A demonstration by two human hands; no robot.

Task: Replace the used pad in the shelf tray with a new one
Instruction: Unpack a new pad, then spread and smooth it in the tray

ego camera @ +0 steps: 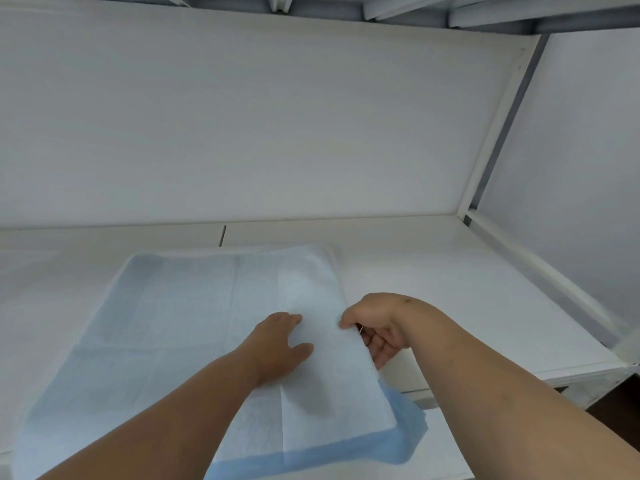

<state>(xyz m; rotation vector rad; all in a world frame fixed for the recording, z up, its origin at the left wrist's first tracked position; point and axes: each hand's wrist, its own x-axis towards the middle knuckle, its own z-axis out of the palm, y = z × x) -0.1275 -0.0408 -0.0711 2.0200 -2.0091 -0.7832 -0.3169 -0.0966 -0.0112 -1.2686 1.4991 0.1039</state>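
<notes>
A pale blue pad [194, 313] with fold creases lies spread on the white shelf tray [450, 289], its darker blue underside showing at the near right corner. My left hand [277, 344] lies flat on the pad's right part, fingers straight and pressing it down. My right hand [377, 327] is at the pad's right edge, with fingers curled under the edge and thumb on top, pinching it. Part of the right hand's fingers is hidden beneath the pad.
A white back panel [277, 116] rises behind the tray. A white frame post [498, 133] and a raised rail [540, 268] bound the right side. The underside of an upper shelf [381, 8] crosses the top. A seam [223, 235] marks the tray's back.
</notes>
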